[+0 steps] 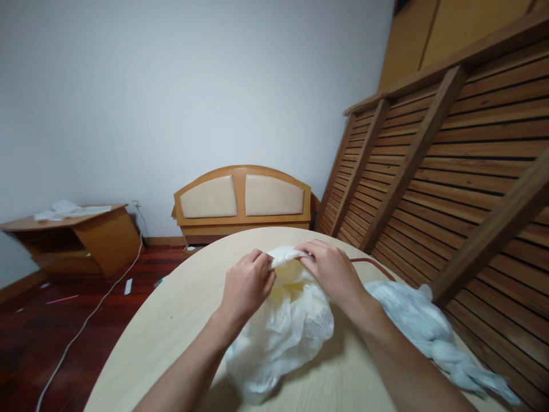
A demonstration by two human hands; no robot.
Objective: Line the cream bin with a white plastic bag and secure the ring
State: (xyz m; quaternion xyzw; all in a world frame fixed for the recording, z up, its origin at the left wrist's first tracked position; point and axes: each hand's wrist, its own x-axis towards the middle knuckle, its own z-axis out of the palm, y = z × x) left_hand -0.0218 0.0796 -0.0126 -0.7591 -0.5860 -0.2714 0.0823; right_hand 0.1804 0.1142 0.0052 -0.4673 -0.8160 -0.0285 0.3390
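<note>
Wood slats (pixel 484 131) stand by a round table (pixel 171 337); left hand (pixel 249 280) and right hand (pixel 332 269) both pinch a white bag (pixel 283 337) at its top — a knotted bag (pixel 412 312) lies to the right.

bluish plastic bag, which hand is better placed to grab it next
Likely the right hand: the bluish plastic bag lies beside its forearm; the left hand is farther. Both grip the white plastic bag.

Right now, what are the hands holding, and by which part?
A white bag, by its bunched upper edge, in the left hand and right hand.
</note>
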